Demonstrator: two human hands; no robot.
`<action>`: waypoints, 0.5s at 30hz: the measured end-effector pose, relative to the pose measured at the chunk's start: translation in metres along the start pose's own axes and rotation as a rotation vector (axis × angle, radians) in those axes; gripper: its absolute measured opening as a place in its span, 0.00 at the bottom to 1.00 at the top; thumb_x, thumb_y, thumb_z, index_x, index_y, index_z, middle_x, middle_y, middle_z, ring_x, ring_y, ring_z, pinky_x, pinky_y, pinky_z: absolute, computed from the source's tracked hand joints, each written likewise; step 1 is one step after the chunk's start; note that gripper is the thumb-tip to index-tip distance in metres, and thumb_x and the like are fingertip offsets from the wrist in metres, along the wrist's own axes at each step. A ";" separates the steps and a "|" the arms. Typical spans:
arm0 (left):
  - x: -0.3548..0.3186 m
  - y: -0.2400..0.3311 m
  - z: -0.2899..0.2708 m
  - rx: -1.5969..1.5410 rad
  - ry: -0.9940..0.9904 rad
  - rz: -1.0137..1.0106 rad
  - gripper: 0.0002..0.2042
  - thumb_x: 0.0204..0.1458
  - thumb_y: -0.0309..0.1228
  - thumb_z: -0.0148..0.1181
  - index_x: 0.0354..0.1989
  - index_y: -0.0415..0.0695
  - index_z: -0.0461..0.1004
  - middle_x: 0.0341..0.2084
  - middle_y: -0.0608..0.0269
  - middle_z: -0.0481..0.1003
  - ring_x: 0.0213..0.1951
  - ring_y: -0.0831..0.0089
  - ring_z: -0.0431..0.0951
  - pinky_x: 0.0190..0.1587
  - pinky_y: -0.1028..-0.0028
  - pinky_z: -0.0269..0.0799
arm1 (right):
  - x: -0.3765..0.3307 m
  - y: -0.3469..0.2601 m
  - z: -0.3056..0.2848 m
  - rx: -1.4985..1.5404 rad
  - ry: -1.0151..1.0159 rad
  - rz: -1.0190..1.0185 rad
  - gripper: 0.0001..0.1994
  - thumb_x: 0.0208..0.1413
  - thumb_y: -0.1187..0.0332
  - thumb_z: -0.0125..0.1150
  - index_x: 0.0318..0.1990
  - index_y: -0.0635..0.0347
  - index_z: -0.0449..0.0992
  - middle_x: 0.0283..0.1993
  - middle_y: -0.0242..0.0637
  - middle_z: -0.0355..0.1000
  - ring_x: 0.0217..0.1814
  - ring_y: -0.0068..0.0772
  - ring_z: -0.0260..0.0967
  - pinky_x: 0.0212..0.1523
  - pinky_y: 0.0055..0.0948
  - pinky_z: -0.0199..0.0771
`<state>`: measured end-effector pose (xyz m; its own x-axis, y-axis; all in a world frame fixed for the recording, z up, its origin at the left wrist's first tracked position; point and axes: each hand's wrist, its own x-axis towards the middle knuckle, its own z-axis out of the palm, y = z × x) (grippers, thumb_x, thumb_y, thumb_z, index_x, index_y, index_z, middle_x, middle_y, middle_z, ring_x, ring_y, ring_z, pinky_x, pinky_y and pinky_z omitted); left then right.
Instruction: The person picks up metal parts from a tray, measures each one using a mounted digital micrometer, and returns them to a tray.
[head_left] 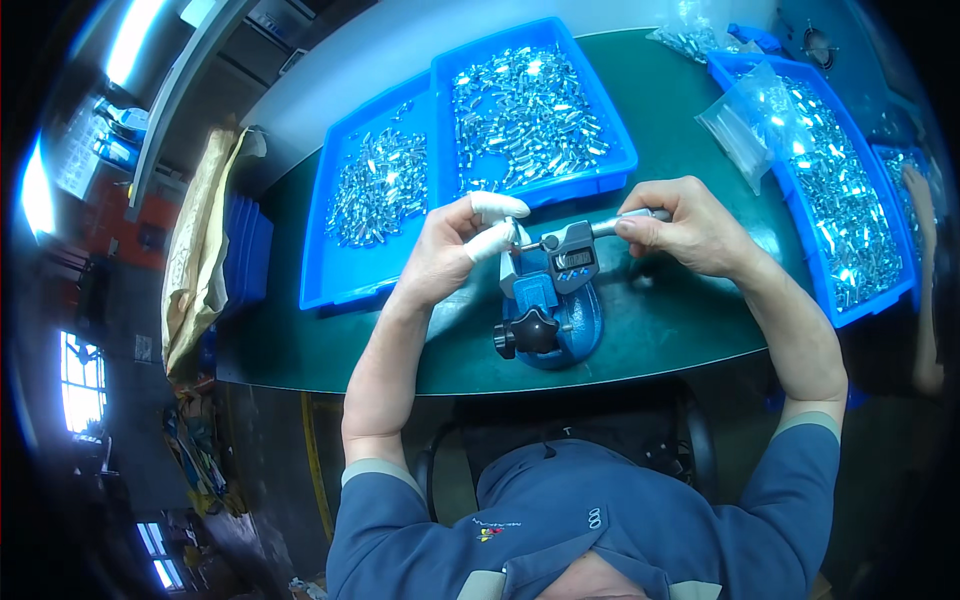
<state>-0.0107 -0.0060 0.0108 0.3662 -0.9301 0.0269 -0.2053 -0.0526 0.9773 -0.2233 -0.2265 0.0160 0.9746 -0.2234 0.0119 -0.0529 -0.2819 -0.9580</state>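
One micrometer point(574, 258) was mounted in one blue stand point(583, 325), positioned at about the middle of the near edge of the green table point(680, 320). The right hand point(692, 228) had its thumb and forefinger closed on the micrometer's thimble, at the end facing the table's right edge. The left hand point(440, 255) held two fingertips, each fitted with a white finger cover point(492, 241), close together at the opposite, measuring end; it could not be told whether they were clamped on a small part. One black star knob point(535, 330) faced the near edge. Four blue trays were visible: a left tray point(350, 277) toward the table's left edge, a middle tray point(603, 182) adjoining it toward the far edge, a right tray point(808, 245) along the right edge, and an outer tray point(887, 157) beyond that, partly hidden and dim. All four contained small metal parts point(530, 110), heaped too densely to count. One clear bag point(738, 140) overlapped the right tray's inner wall; a second bag point(690, 40), its contents indistinct, lay by the far right corner. One co-worker's arm point(928, 285) reached the outer tray, its remainder cut off by the dark rim.
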 end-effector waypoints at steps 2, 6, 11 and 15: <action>0.001 0.001 -0.005 0.010 0.049 0.059 0.11 0.59 0.26 0.60 0.49 0.40 0.77 0.33 0.59 0.81 0.37 0.75 0.80 0.43 0.74 0.76 | 0.000 0.001 0.001 0.047 -0.003 0.023 0.14 0.61 0.61 0.63 0.37 0.67 0.79 0.28 0.33 0.75 0.32 0.21 0.73 0.34 0.22 0.72; 0.002 0.003 -0.044 0.260 0.366 0.165 0.13 0.58 0.25 0.61 0.51 0.38 0.77 0.35 0.57 0.81 0.38 0.73 0.80 0.43 0.74 0.75 | -0.001 0.001 -0.001 0.058 -0.011 0.024 0.13 0.61 0.62 0.63 0.37 0.67 0.79 0.29 0.33 0.75 0.32 0.22 0.73 0.35 0.23 0.74; 0.007 0.008 -0.082 1.182 0.798 0.354 0.15 0.52 0.26 0.67 0.49 0.40 0.78 0.39 0.55 0.81 0.45 0.60 0.80 0.50 0.66 0.74 | -0.001 -0.001 -0.002 0.006 -0.011 -0.004 0.14 0.61 0.61 0.64 0.37 0.67 0.79 0.29 0.33 0.75 0.32 0.21 0.73 0.34 0.23 0.73; 0.031 0.004 -0.068 1.135 0.451 0.332 0.14 0.52 0.25 0.67 0.48 0.41 0.80 0.42 0.54 0.81 0.49 0.59 0.79 0.53 0.66 0.72 | -0.001 0.001 -0.001 0.026 -0.004 -0.005 0.15 0.60 0.60 0.65 0.36 0.67 0.79 0.28 0.34 0.75 0.31 0.21 0.73 0.34 0.23 0.72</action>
<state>0.0611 -0.0101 0.0295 0.3779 -0.7639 0.5232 -0.9254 -0.3302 0.1863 -0.2251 -0.2275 0.0158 0.9757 -0.2184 0.0152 -0.0428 -0.2584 -0.9651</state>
